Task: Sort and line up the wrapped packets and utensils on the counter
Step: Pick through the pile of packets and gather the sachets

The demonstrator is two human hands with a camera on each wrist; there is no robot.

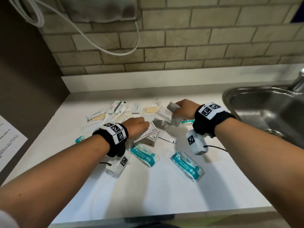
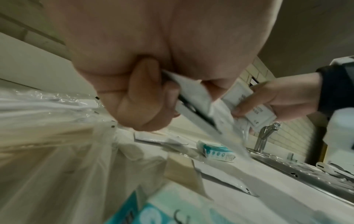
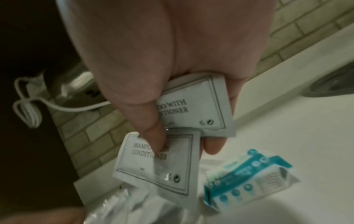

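Observation:
My left hand (image 1: 141,126) hovers low over the middle of the white counter (image 1: 164,186) and pinches flat white sachets (image 1: 152,131) between curled fingers (image 2: 145,84). My right hand (image 1: 178,111) is raised to its right and grips two white "shampoo with conditioner" sachets (image 3: 206,106), thumb (image 3: 151,133) pressed on the lower one (image 3: 159,163). Clear-wrapped utensils and small packets (image 1: 116,109) lie jumbled along the back. Teal wipes packs lie nearer me: one (image 1: 144,154) below my left hand, one (image 1: 186,166) below my right, and a third (image 3: 249,181) under the right hand.
A steel sink (image 1: 263,109) with a faucet (image 1: 298,81) takes up the right side. A brown wall (image 1: 29,79) bounds the left, with a printed sheet (image 1: 9,142) on it. A white cable (image 1: 115,51) hangs on the tiled backsplash.

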